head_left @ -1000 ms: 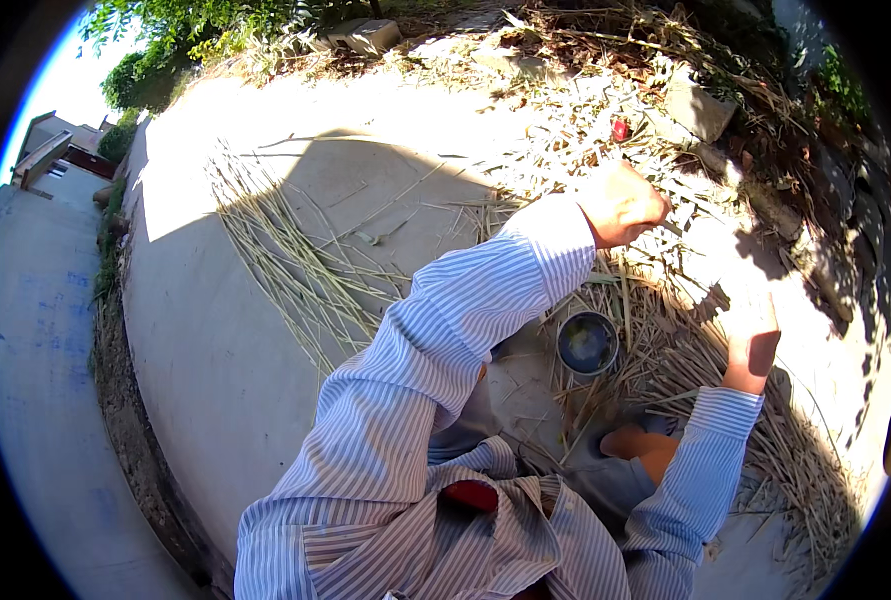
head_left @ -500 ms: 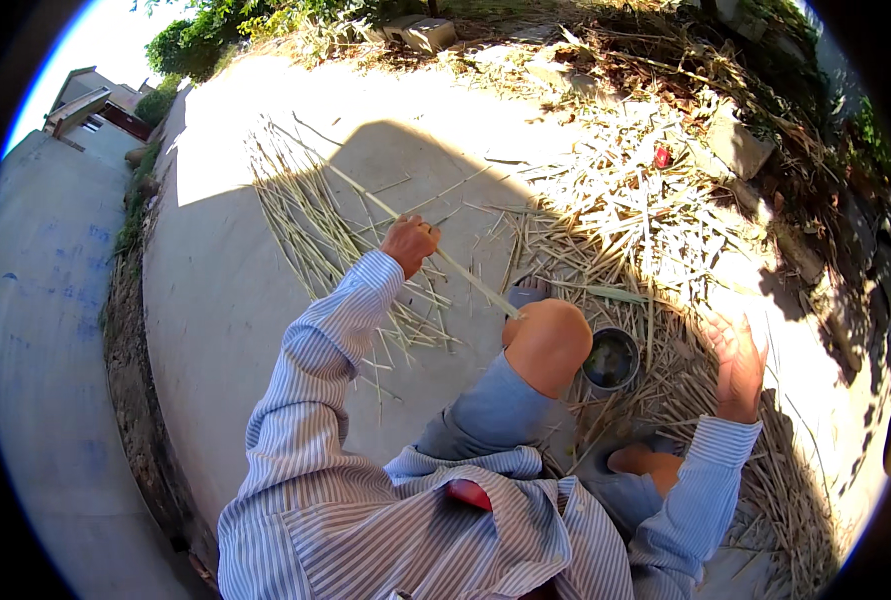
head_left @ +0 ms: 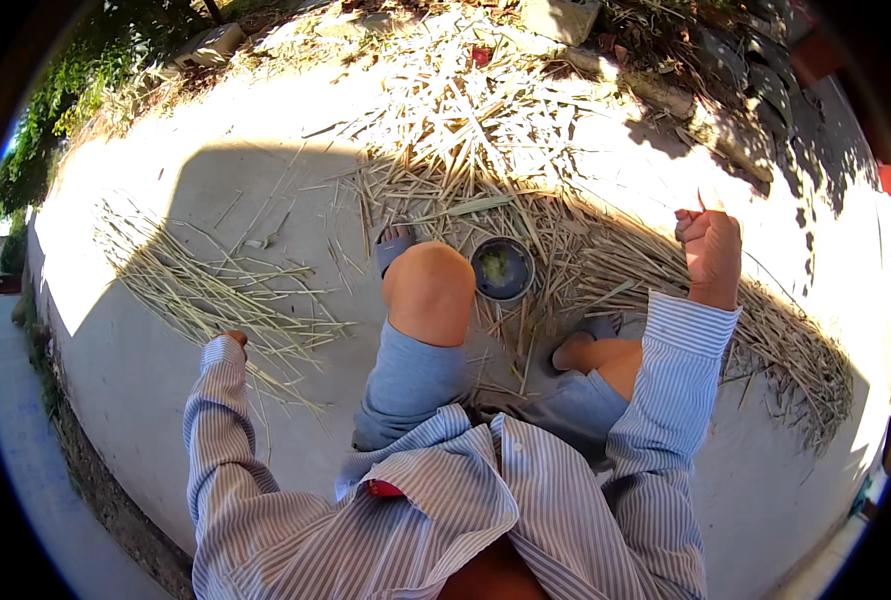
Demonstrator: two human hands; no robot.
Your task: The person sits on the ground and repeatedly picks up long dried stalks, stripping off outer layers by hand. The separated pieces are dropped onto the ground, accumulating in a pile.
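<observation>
My left hand (head_left: 235,338) is low over the near edge of a loose spread of thin pale-green stalks (head_left: 195,285) on the ground at left. The sleeve and wrist hide most of its fingers, so I cannot tell whether a stalk is in them. My right hand (head_left: 711,250) is raised at the right, above a bundle of dry straw-coloured stalks (head_left: 655,262). One finger points up into the glare and the others curl loosely, with nothing visible in the hand. Between my feet stands a dark round bowl (head_left: 502,268) with something greenish inside.
A heap of dry stalk peelings (head_left: 465,110) spreads beyond the bowl, with a small red object (head_left: 480,57) at its far side. Concrete blocks (head_left: 562,18) and stones line the back. My bare knee (head_left: 430,290) rises at the centre. Greenery (head_left: 60,100) grows at far left.
My left hand has swung down and left to the green stalks; the long stalk it held no longer shows in it. My right hand's fingers have curled, and the view has turned right.
</observation>
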